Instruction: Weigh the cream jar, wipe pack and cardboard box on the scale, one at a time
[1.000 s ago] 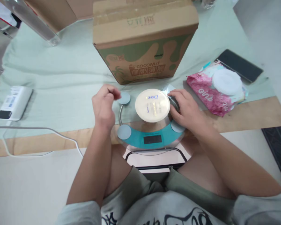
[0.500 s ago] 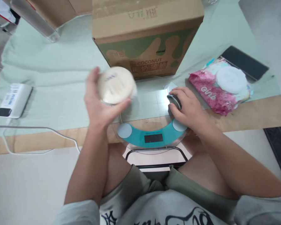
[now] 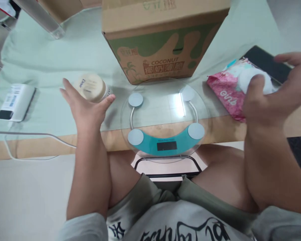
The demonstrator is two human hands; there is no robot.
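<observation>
A Dove jar with a cream lid stands at the left on the cloth. My left hand is at its near side, thumb stretched along the right and fingers spread on the left; any contact is partly hidden. Over the pink wet-wipes pack, my right hand has its thumb and fingers wide apart, with nothing visible between them. The dark computer mouse is out of sight. Between my hands lies a round glass bathroom scale with a teal band and a dark display.
A tall coconut snack carton stands behind the scale. At the far left lies a white power bank with a cable. A dark phone-like slab lies behind the wipes. The scale's near edge overhangs the table edge.
My left hand has carried the jar left, off the scale area, and its fingers have spread. My right hand has swung right, away from the scale; the mouse it held no longer shows.
</observation>
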